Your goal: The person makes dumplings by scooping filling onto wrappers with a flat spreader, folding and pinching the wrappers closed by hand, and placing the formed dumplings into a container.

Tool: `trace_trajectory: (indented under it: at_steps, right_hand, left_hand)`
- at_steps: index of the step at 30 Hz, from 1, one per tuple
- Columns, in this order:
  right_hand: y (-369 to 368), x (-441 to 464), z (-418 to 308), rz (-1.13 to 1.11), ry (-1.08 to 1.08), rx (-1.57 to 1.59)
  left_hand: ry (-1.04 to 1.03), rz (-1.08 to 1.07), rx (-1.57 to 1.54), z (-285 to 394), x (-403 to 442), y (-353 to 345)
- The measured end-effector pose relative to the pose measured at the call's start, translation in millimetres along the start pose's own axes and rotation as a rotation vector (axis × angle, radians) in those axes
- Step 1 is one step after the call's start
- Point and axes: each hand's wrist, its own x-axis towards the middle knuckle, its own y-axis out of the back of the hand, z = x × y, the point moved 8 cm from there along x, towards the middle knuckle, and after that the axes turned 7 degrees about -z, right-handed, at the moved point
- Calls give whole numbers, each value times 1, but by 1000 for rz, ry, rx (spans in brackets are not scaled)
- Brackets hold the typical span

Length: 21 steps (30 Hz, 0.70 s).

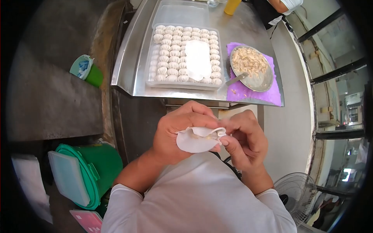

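Note:
A round, pale dough wrapper [188,143] with filling showing inside is held in front of my chest, partly folded, its pleats gathered at the right end. My left hand [171,130] cups it from the left and behind, fingers curled over the top edge. At the pleated end, my right hand [248,141] pinches the dough between thumb and fingers. Beyond my hands, a clear plastic box [182,86] holds rows of pleated dumplings [171,58]. Over some of them lies a flat white pile [198,60] that I cannot make out clearly.
Right of the box, a metal bowl [258,84] of filling and a flat-handled tool [236,80] rest on a purple cloth [274,98]. The steel table [136,73] has a near edge. Nearby are a green bin [107,163], a fan [297,194] and another person's arm [278,6].

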Motion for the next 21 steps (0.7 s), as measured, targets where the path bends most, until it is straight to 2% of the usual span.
trace_trajectory:
  at_steps: [2, 4, 5, 7, 9, 10, 11, 12, 13, 14, 16, 18, 20, 21]
  right_hand:
    - [0, 0, -4, -65, 54, -90]
    - [-3, 1, -8, -131, 113, -178]
    - [-5, 3, -11, -150, 153, -220]
    - [-13, 3, -17, -171, 195, -262]
    - [-7, 0, -9, 51, -12, -8]
    - [-3, 2, -9, 51, -12, -8]
    - [-4, 5, -17, -60, 86, -172]
    - [-10, 6, -24, -171, 184, -337]
    - [-10, 6, -23, -171, 183, -338]
    - [-11, 5, -21, -182, 170, -332]
    - [-14, 4, -18, -193, 155, -327]
    - [-9, 6, -14, -72, 96, -179]
    - [-9, 8, -15, -97, 100, -218]
    - [-10, 9, -15, -124, 106, -256]
  left_hand:
    - [23, -21, -15, 0, -1, -3]
    - [39, 143, -244, -3, -7, 5]
    - [37, 145, -244, -4, -7, 8]
    - [0, 33, 8, 0, -5, 8]
    - [14, 0, 8, 1, -3, 8]
    - [29, -35, 7, 2, -2, 6]
    - [29, -35, 6, 3, -3, 3]
    - [82, 73, -167, -3, -5, 4]
    - [136, 181, -340, -10, -8, 8]
    - [136, 179, -340, -12, -8, 11]
    - [44, 41, -111, -7, -5, 11]
    - [54, 5, -108, -5, -1, 9]
    - [64, -31, -106, 0, 2, 5]
    - [153, 24, -182, -5, 1, 7]
